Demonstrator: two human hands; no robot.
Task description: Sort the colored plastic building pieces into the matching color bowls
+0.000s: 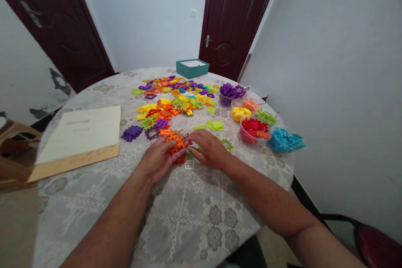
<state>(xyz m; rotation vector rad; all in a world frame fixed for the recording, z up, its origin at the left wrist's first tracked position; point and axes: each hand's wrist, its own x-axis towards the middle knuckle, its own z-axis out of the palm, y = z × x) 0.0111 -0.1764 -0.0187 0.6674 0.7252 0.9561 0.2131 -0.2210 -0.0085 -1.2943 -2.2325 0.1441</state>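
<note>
Orange toothed gear pieces (176, 140) are in my left hand (158, 157), its thumb and fingers closed round them near the front of the table. My right hand (209, 148) is beside them, fingertips pinched at a small red piece (188, 140) at the edge of the orange ones. Its exact shape is too small to make out. Under the hands lies a red gear (180, 160), partly covered. A lime green ring gear (226, 145) sits just right of my right hand. Beyond it are lime green gear pieces (216, 125). Left of my left hand are a purple gear (132, 133) and a purple ring piece (152, 133).
Several clear tubs stand at the right, holding purple (231, 92), yellow (241, 113), red (255, 129) and blue pieces (285, 139). Mixed loose pieces (171, 106) spread across the middle. A green box (192, 68) is at the back; a paper pad (84, 134) lies left.
</note>
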